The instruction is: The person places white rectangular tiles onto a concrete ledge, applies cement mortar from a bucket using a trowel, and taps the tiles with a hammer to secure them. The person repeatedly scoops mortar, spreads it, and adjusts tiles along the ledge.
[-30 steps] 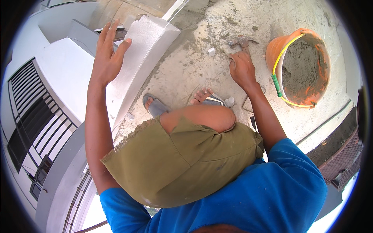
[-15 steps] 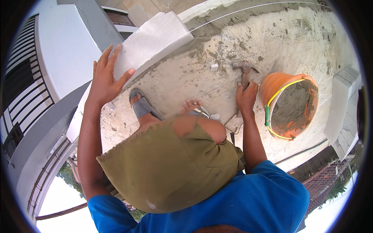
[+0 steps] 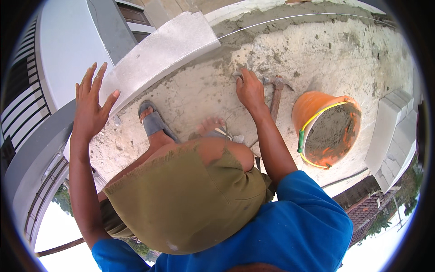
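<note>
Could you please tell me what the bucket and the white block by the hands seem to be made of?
The bucket looks like smooth orange plastic, slightly glossy, smeared inside with grey mortar. The white block under the left hand seems a lightweight masonry block, matte and fine-grained with sharp edges. The right hand rests on rough concrete.

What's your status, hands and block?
Left hand open against white block. Right hand down on mortar bed, hammer beside it. Nothing between.
</note>
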`<state>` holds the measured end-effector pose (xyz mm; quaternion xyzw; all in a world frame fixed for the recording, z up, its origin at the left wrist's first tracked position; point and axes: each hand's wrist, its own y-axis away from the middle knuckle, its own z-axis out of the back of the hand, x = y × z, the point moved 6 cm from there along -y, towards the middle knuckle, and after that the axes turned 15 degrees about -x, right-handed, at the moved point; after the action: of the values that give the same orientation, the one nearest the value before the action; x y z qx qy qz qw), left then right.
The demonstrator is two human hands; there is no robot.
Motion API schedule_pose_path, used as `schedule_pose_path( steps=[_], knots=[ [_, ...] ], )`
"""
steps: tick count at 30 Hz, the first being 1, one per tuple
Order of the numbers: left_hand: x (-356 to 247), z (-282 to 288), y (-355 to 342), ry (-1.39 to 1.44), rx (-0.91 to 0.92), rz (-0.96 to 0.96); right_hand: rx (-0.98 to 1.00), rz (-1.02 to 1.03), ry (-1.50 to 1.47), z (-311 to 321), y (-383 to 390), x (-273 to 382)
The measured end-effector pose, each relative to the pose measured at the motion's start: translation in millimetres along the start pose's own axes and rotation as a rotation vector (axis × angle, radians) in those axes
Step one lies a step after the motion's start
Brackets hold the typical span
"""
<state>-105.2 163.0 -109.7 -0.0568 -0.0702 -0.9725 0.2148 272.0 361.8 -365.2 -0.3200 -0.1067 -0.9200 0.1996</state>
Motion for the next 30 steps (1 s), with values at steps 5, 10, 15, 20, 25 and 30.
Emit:
schedule_pose_path(
  steps=[5,10,15,20,25,30],
  knots=[
    [57,41,70,-0.116,0.027,0.139,-0.173,0.001,-0.138,50,10,-1],
    [111,74,128,-0.128,0.106,0.211,0.078,-0.017,-0.208,76,93,-23],
    [103,85,148,-0.055,0.157,0.270,0.489,-0.013,0.018,136,84,21],
    [68,117,176,0.131,0.040,0.426,0.235,0.159,-0.203,163,11,40],
    [98,137,306,0.204,-0.350,0.817,0.634,-0.064,-0.155,70,-37,-3],
    [35,76,541,0.124,-0.397,1.549,0.985,-0.079,-0.017,-10,-37,46]
  ],
)
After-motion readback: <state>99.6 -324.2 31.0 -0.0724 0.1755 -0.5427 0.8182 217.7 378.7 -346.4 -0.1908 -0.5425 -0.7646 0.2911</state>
